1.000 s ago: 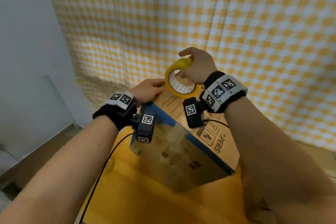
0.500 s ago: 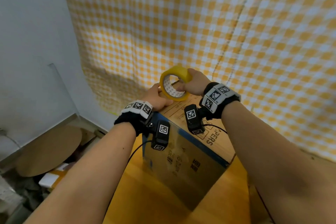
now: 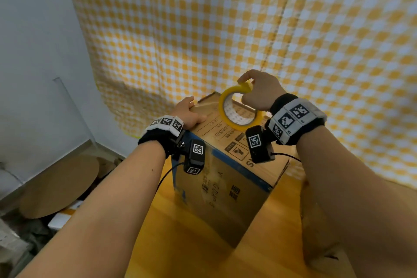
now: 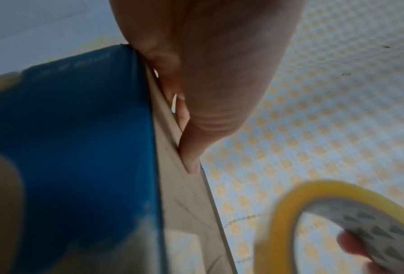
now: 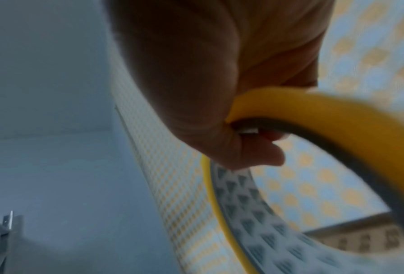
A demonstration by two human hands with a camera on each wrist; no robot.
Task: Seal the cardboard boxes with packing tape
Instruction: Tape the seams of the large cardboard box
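A tall cardboard box [image 3: 228,178] with a blue stripe stands upright on a yellow surface. My left hand [image 3: 188,113] lies flat on the box's top at its left edge, fingers straight, as the left wrist view shows at the cardboard edge [image 4: 173,140]. My right hand [image 3: 259,92] grips a yellow tape roll [image 3: 237,119] by its upper rim, fingers hooked through the core, and holds it on edge over the box top. The left wrist view shows the roll [image 4: 337,213] at lower right. In the right wrist view my fingers curl round the roll [image 5: 313,115].
A yellow-and-white checked curtain [image 3: 248,29] hangs close behind the box. A grey wall [image 3: 33,52] stands at the left, with a round cardboard disc [image 3: 58,185] and clutter on the floor below it. Another cardboard piece [image 3: 325,244] lies at the lower right under my right arm.
My right hand has carried the tape roll to the right and farther over the box top. My left hand has slid forward along the top's left edge. The head view has shifted.
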